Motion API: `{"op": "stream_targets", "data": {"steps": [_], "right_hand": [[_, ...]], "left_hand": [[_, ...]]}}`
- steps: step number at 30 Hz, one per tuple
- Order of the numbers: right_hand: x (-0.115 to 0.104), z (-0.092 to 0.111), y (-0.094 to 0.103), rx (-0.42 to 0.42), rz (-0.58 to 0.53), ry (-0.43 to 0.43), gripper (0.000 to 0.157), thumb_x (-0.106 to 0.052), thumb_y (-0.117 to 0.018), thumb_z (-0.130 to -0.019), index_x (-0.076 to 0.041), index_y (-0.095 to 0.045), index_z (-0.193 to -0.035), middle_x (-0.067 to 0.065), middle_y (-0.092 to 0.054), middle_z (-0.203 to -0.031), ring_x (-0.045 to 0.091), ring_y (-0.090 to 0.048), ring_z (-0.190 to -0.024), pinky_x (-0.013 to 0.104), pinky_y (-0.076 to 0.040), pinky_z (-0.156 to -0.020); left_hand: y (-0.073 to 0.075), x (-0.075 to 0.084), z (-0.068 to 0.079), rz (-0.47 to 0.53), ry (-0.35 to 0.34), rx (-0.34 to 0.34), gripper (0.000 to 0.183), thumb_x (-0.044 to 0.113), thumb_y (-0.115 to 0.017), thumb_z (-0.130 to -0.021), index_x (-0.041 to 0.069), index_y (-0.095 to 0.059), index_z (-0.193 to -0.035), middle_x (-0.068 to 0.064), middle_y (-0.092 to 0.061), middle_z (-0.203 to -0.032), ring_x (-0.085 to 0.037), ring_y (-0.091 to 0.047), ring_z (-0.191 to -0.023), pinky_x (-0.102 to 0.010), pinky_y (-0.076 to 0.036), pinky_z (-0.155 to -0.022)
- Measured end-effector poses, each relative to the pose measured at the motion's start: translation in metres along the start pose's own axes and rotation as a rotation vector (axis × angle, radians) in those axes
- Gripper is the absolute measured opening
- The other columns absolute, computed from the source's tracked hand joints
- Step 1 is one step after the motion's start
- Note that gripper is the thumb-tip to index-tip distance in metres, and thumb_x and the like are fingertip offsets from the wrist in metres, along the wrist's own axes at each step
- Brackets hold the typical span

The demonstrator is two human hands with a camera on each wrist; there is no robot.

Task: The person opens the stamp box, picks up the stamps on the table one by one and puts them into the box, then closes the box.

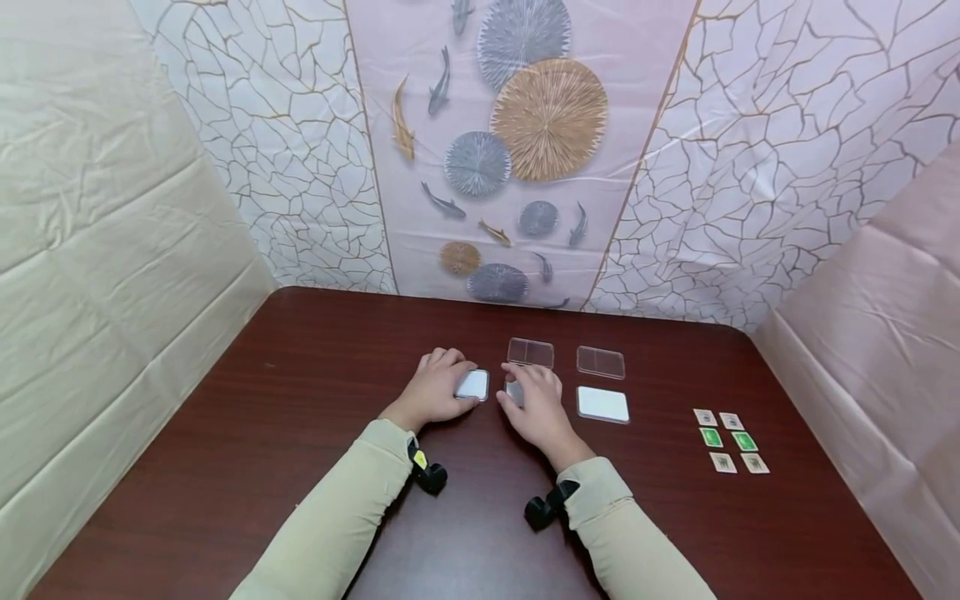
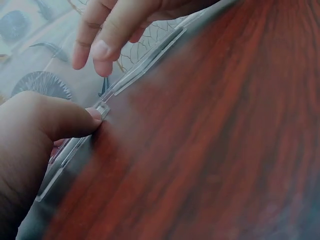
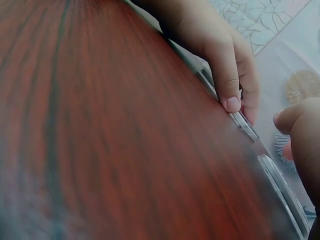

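In the head view my left hand (image 1: 435, 390) holds a small clear plastic case (image 1: 472, 384) with a white face, flat on the table. The left wrist view has its thumb (image 2: 70, 119) pressed on the near edge of that case; the other fingers lie along its far side. My right hand (image 1: 537, 407) is over a second case (image 1: 513, 392), which it partly hides. Seen from the right wrist, the right thumb (image 3: 295, 120) stays apart from the case edge (image 3: 282, 192) below it, fingers loosely bent.
A third white-faced case (image 1: 603, 405) lies right of my right hand. Two clear lids (image 1: 531, 352) (image 1: 600, 362) lie behind. Farther right are several small cards or tiles, including green ones (image 1: 711, 437), in two columns. A patterned cloth backdrop (image 1: 300, 150) rises at the table's far edge.
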State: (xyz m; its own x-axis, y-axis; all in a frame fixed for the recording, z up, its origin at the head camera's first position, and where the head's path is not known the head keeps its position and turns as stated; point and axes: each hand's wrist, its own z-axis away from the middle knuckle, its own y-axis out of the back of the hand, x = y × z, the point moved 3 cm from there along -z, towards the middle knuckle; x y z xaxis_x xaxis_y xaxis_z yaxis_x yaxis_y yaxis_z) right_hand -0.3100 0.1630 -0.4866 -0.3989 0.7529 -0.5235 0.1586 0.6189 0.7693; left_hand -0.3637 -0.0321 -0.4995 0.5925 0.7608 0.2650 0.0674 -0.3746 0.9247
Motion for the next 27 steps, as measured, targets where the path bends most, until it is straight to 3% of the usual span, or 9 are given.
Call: {"op": "stream_targets", "data": {"steps": [8,13,17,23,27], "right_hand": [[-0.003,0.000,-0.002,0.004,-0.019,0.003,0.047,-0.014,-0.070,-0.094,-0.005,-0.058,-0.138,0.002,-0.071,-0.107,0.033,-0.048,-0.123,0.059,-0.021,-0.111],[-0.008,0.000,-0.005,-0.022,-0.062,-0.001,0.052,-0.014,-0.074,-0.090,-0.006,-0.057,-0.139,-0.002,-0.072,-0.102,0.031,-0.051,-0.118,0.056,-0.022,-0.109],[-0.009,-0.001,-0.007,-0.040,-0.033,-0.007,0.056,-0.017,-0.077,-0.088,-0.008,-0.056,-0.140,-0.004,-0.071,-0.102,0.030,-0.051,-0.117,0.054,-0.025,-0.105],[-0.010,-0.001,-0.006,-0.033,0.062,0.032,0.064,-0.022,-0.079,-0.086,-0.011,-0.054,-0.143,0.006,-0.064,-0.125,0.034,-0.047,-0.124,0.058,-0.030,-0.102],[-0.008,-0.001,-0.006,-0.036,0.090,0.036,0.068,-0.024,-0.078,-0.087,-0.011,-0.050,-0.147,0.013,-0.053,-0.140,0.037,-0.041,-0.131,0.060,-0.027,-0.106]], "left_hand": [[0.003,0.002,-0.001,0.008,-0.037,0.047,0.056,0.058,-0.076,-0.077,0.017,-0.071,-0.116,0.003,-0.060,-0.110,-0.018,-0.048,-0.104,-0.041,-0.039,-0.094],[0.004,0.004,-0.002,0.028,-0.078,0.090,0.057,0.056,-0.077,-0.074,0.016,-0.071,-0.113,0.005,-0.060,-0.108,-0.017,-0.048,-0.100,-0.038,-0.041,-0.089],[0.004,0.004,-0.002,0.047,-0.086,0.101,0.056,0.054,-0.078,-0.074,0.015,-0.071,-0.113,0.004,-0.060,-0.108,-0.017,-0.047,-0.099,-0.038,-0.041,-0.088],[0.007,0.005,-0.002,0.051,-0.096,0.120,0.057,0.052,-0.078,-0.074,0.013,-0.070,-0.115,0.001,-0.060,-0.109,-0.020,-0.048,-0.102,-0.041,-0.042,-0.090],[0.009,0.001,-0.002,0.051,-0.057,0.133,0.059,0.051,-0.078,-0.076,0.013,-0.069,-0.119,0.000,-0.058,-0.113,-0.022,-0.047,-0.106,-0.043,-0.041,-0.093]]}}
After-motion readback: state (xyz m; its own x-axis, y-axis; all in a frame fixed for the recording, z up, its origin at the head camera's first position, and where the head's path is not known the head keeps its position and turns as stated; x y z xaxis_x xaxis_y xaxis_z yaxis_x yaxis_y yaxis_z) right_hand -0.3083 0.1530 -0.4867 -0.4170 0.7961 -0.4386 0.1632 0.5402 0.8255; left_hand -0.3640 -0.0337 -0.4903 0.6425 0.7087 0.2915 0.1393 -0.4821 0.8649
